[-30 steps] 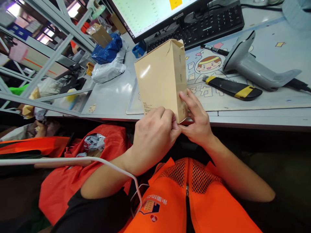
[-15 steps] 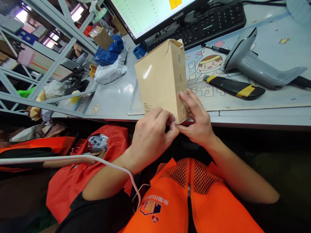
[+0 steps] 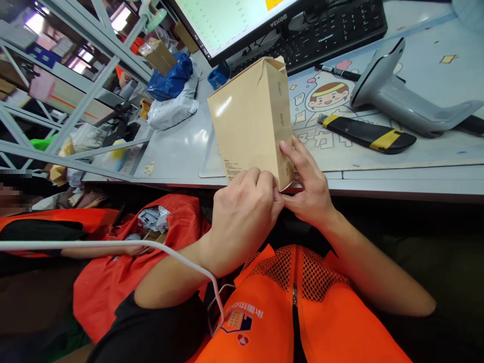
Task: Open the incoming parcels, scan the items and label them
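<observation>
A tan cardboard box (image 3: 245, 121) stands tilted at the desk's front edge, its near bottom end toward me. My left hand (image 3: 245, 212) is closed at the box's near lower corner, thumb and fingers pinched together; whatever is between the fingertips is hidden. My right hand (image 3: 310, 186) grips the box's right side, fingers against the narrow printed face and thumb under the near end. A black and yellow utility knife (image 3: 368, 133) lies on the desk mat to the right of the box. Beyond it rests a grey barcode scanner (image 3: 408, 96).
Behind the box are a monitor (image 3: 242, 25), a black keyboard (image 3: 336, 35) and a black marker (image 3: 336, 72). Wrapped parcels (image 3: 172, 108) sit left by a metal frame (image 3: 75, 96). A white cable (image 3: 151, 246) crosses my left forearm; a co-worker's arm (image 3: 102, 249) reaches over a red bag (image 3: 109, 287).
My left hand has rolled over at the box corner, so its knuckles now cover the pinched fingertips. My right hand and the box have barely moved.
</observation>
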A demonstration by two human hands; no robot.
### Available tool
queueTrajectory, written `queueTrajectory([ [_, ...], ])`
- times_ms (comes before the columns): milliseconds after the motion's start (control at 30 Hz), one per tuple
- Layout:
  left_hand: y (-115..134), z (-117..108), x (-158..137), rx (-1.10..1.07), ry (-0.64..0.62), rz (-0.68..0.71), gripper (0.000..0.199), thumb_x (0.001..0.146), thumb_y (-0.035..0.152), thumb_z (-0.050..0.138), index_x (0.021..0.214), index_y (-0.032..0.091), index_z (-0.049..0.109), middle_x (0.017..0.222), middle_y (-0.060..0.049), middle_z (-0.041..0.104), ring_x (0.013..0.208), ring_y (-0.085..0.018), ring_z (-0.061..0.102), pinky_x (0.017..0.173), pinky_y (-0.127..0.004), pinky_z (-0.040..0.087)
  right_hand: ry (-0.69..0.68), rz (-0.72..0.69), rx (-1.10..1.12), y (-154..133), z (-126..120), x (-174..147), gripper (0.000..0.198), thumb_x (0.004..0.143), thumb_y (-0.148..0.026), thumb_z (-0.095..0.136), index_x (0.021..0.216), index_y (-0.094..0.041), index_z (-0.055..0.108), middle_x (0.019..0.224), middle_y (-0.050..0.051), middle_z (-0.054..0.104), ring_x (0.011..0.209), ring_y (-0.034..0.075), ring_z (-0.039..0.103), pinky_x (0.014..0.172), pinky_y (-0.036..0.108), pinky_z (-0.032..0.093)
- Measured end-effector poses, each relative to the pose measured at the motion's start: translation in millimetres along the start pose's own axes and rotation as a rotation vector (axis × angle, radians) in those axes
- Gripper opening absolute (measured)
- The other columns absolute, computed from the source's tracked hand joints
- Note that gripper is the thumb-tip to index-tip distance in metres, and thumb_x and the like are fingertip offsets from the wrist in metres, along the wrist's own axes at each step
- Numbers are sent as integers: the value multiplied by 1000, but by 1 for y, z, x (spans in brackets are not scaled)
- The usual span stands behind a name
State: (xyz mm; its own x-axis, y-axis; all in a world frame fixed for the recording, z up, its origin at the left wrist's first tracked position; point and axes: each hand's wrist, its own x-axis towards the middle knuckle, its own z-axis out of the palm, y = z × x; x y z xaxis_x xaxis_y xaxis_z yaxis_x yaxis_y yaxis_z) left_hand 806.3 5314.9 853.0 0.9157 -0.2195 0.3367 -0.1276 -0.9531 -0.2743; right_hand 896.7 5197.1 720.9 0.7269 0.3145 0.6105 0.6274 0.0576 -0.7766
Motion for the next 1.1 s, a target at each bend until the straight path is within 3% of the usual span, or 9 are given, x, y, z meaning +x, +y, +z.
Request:
queueTrajectory([
  [1100,-15,5,-2,-246,57,-14,9,91,10,60,88,17,65,80,-1,67,70,-15,60,65,-28,43,3,49,-21,-5,0,1,92,88,-49,86,169,-37,43,180,4,30,161,39,41,122,63,51],
])
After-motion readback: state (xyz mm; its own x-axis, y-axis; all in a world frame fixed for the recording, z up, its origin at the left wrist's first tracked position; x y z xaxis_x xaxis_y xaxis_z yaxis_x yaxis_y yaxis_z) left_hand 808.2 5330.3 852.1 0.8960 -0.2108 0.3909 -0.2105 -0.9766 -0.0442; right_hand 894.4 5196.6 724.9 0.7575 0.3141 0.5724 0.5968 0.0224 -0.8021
